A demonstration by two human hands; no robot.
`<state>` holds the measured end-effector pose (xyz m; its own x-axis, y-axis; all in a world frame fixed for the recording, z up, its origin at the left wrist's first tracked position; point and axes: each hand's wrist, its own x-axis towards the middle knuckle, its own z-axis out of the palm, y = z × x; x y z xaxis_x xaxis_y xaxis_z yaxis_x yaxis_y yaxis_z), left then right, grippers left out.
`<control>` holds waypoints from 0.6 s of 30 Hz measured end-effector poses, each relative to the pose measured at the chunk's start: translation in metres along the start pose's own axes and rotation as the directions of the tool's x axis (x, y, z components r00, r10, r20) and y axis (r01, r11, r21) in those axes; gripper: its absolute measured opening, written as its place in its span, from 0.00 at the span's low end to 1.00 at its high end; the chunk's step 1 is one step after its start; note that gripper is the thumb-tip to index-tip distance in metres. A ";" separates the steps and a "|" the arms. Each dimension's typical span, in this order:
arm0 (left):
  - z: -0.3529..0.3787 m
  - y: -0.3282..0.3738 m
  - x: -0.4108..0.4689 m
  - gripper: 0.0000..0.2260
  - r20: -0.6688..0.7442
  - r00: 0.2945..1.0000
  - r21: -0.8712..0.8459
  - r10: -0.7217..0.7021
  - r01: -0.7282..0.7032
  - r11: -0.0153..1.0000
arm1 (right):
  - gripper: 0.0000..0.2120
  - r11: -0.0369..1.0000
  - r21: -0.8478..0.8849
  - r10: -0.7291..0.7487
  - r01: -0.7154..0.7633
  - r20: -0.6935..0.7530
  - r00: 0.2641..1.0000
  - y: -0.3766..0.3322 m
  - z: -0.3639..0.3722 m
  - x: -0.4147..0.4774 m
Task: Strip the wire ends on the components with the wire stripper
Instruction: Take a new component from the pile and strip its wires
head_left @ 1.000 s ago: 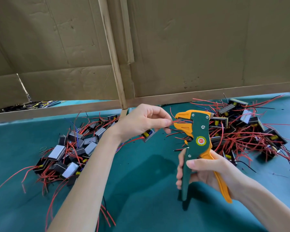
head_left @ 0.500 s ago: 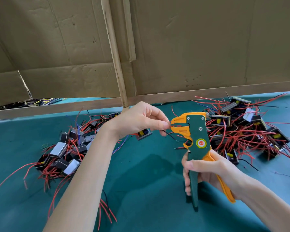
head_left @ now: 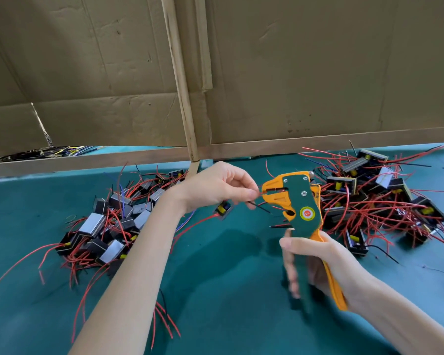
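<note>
A creased cardboard wall [head_left: 292, 73] filled the view from nine through twelve to three o'clock, standing along the far edge of the teal bench [head_left: 215, 290]. On the bench lay two heaps of components, well apart: the right pile [head_left: 369, 201] at three o'clock of the hands, thick with red leads, and the left pile [head_left: 113, 226] at nine o'clock, its leads trailing toward seven. Between them the wire stripper [head_left: 301, 201] was held upright above the bench, its orange nose pointing to nine o'clock. The right grip [head_left: 326, 262], at five o'clock of the tool's head, was curled round both handles; its fingers were blurred. The left grip [head_left: 215, 187], just at nine o'clock of the nose, pinched a red wire [head_left: 260, 193] between thumb and forefinger, the wire's end reaching into the jaws. One component [head_left: 223, 208] hung at six o'clock under that grip, and a black wire [head_left: 260, 207] stuck out toward four o'clock, below the nose
</note>
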<state>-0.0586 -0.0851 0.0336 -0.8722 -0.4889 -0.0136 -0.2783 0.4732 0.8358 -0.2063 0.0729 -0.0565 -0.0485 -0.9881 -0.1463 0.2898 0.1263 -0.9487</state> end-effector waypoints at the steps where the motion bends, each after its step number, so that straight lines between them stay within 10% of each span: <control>1: -0.001 -0.002 0.001 0.04 -0.038 0.999 0.007 -0.005 0.005 1.000 | 0.12 0.998 0.068 -0.010 0.006 0.059 0.998 -0.002 -0.001 0.001; 7: -0.002 0.022 0.011 0.06 -0.488 0.856 -0.024 0.169 -0.206 0.978 | 0.13 0.986 0.158 0.036 -0.062 0.164 0.986 0.000 -0.012 0.009; 12: 0.018 0.085 0.060 0.07 -0.574 0.766 -0.105 0.290 -0.420 0.902 | 0.14 0.972 0.209 0.069 -0.106 0.176 0.982 -0.001 -0.016 0.011; 18: 0.082 0.116 0.129 0.03 -0.480 0.873 -0.440 0.085 -0.324 0.837 | 0.28 0.948 0.293 0.080 -0.127 0.168 0.983 -0.001 -0.019 0.012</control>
<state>-0.2362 -0.0328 0.0838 -0.5919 -0.7385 0.3230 0.2267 0.2320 0.9459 -0.2255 0.0624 -0.0627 0.1356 -0.9757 -0.1723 0.5608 0.2189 -0.7985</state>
